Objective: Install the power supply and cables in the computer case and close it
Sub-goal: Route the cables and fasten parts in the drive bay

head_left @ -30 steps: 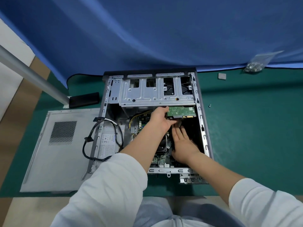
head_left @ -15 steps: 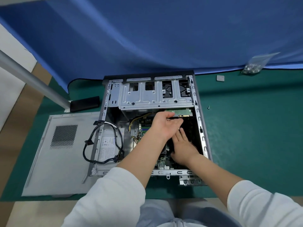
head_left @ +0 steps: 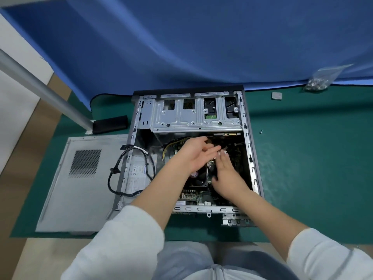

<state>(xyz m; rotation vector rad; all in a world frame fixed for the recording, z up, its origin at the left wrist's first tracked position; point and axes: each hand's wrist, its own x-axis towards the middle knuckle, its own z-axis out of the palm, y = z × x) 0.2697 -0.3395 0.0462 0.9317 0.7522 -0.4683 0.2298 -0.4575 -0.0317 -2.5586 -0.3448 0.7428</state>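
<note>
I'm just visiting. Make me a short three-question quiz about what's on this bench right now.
1. True or false: the side panel is fitted on the computer case.
2. Where are both hands? A) inside the case B) on the screw bag C) on the panel
3. Fill in: the black cable loops over the case's ____ wall.

Key: 1 false, it lies flat left of the case. 2 A, left hand and right hand. 3 left.

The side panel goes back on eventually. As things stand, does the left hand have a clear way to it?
Probably yes: the side panel lies flat and uncovered left of the computer case, on the left hand's side.
</note>
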